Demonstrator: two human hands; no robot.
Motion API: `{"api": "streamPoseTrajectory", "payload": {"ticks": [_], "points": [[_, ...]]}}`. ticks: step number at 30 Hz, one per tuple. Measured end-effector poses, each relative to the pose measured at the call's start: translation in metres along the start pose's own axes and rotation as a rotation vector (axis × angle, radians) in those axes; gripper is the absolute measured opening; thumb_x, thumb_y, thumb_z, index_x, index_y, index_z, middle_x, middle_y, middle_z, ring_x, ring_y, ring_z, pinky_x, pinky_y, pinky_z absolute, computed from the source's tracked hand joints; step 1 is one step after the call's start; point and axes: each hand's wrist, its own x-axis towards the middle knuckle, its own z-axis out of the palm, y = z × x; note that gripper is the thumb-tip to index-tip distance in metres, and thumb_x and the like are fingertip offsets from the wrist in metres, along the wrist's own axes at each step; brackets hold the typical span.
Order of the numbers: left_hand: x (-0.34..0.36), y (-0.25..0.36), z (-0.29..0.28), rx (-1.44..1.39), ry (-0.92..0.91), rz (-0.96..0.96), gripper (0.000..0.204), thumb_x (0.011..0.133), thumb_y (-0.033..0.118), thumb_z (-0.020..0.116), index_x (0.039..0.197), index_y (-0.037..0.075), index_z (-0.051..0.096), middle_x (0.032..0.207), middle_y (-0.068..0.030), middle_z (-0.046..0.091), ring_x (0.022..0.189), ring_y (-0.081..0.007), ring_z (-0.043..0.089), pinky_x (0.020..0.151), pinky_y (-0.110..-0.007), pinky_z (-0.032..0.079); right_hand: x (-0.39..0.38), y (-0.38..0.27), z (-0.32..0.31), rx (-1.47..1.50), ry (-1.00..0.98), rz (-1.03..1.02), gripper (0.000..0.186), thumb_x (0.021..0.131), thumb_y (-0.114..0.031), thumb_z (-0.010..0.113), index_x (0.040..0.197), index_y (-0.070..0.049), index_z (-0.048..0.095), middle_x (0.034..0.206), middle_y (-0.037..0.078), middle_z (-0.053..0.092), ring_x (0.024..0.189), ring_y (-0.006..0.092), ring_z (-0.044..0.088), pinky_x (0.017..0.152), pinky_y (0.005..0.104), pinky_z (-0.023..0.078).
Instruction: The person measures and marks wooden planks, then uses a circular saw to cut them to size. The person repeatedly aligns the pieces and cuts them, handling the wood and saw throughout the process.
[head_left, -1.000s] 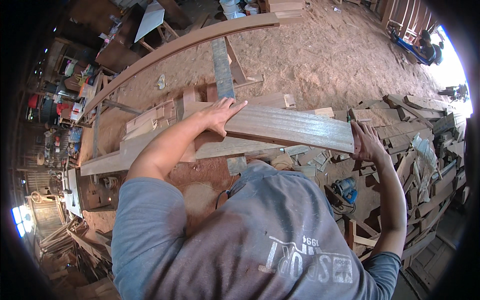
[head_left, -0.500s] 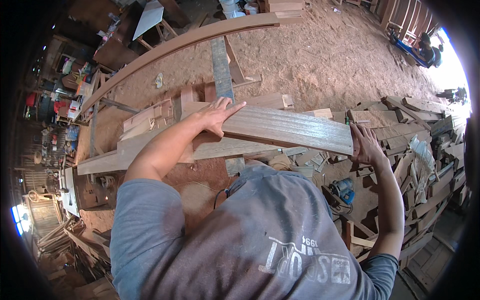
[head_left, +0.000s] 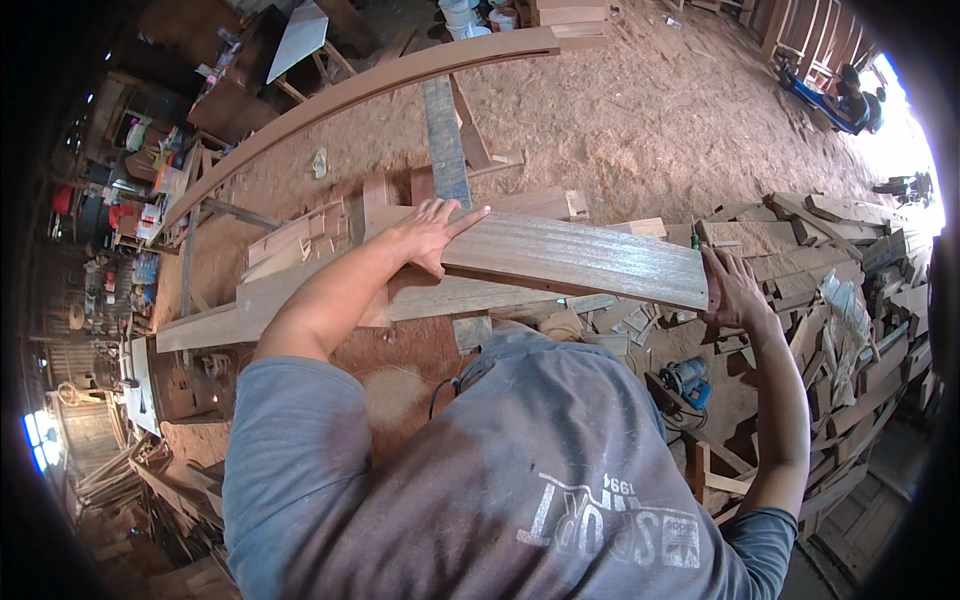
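Note:
A pale wooden plank [head_left: 575, 255] slopes gently down to the right across the middle of my view. My left hand [head_left: 428, 235] grips it near the left, fingers over the far edge and thumb side at the near edge. My right hand [head_left: 733, 290] is wrapped round its right end. Just beyond that end a small green-handled tool [head_left: 695, 241] shows partly. Behind and below the plank lie a longer pale board [head_left: 240, 320] and several offcuts [head_left: 300, 240]. An upright grey-stained board [head_left: 445, 140] runs away from me behind my left hand.
A long curved timber [head_left: 350, 100] spans the upper left. A blue power tool [head_left: 685, 380] with a cord lies low to the right. A large scrap-wood heap [head_left: 860, 330] fills the right side. Sawdust covers the ground [head_left: 630, 130]; a cluttered bench [head_left: 160, 200] stands left.

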Motion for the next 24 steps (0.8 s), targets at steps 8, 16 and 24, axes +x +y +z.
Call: {"api": "streamPoseTrajectory", "payload": {"ticks": [8, 16, 24], "points": [[0.002, -0.007, -0.004, -0.035, -0.058, 0.016, 0.155, 0.049, 0.032, 0.095, 0.177, 0.038, 0.007, 0.157, -0.0347, 0.039, 0.147, -0.0547, 0.037, 0.123, -0.062, 0.031, 0.002, 0.001, 0.004, -0.032, 0.017, -0.012, 0.126, 0.059, -0.036, 0.09, 0.168, -0.01, 0.032, 0.161, 0.023, 0.045, 0.149, 0.0438, 0.043, 0.127, 0.0556, 0.033], [0.008, -0.007, -0.004, -0.074, 0.064, 0.115, 0.146, 0.053, 0.034, 0.094, 0.176, 0.034, 0.015, 0.157, -0.0244, 0.039, 0.145, -0.0513, 0.039, 0.123, -0.063, 0.032, -0.004, -0.001, -0.001, 0.002, 0.008, 0.011, 0.122, 0.063, -0.038, 0.089, 0.168, -0.01, 0.033, 0.162, 0.025, 0.044, 0.151, 0.0485, 0.04, 0.127, 0.0577, 0.033], [0.009, 0.001, -0.004, -0.196, 0.162, 0.193, 0.131, 0.056, 0.035, 0.094, 0.17, 0.011, 0.036, 0.149, -0.0242, 0.046, 0.141, -0.0458, 0.045, 0.124, -0.052, 0.038, -0.006, 0.0, -0.005, 0.051, 0.011, -0.01, 0.121, 0.065, -0.04, 0.094, 0.167, -0.012, 0.037, 0.167, 0.02, 0.045, 0.158, 0.0424, 0.037, 0.133, 0.054, 0.027]]}}
